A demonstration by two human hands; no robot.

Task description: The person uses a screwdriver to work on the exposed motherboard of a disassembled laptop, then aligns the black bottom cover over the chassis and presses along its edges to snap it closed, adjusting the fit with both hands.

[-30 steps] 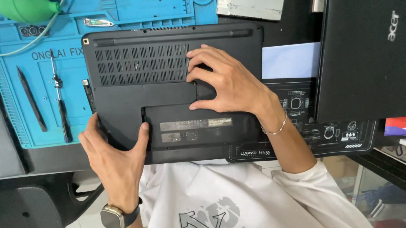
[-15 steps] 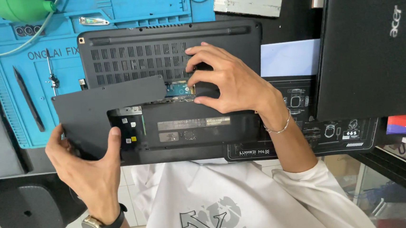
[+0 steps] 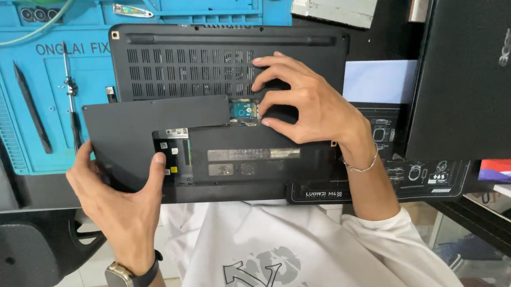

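An upturned black laptop (image 3: 214, 62) lies on a blue repair mat (image 3: 80, 30), its matte plastic base ribbed with vent slots. The left hand (image 3: 118, 198) pinches a flat black cover panel (image 3: 146, 124) at its near left corner, thumb on top and fingers curled underneath; the panel sits shifted left of the opened bay. The right hand (image 3: 313, 106) rests on the laptop's base, fingers spread and bent, fingertips beside an exposed blue circuit part (image 3: 244, 109). Two pale rectangular labels (image 3: 253, 154) run across the laptop's near half. A lavender sheet (image 3: 380, 81) lies to the right, and another closed black laptop (image 3: 477, 62) beyond it.
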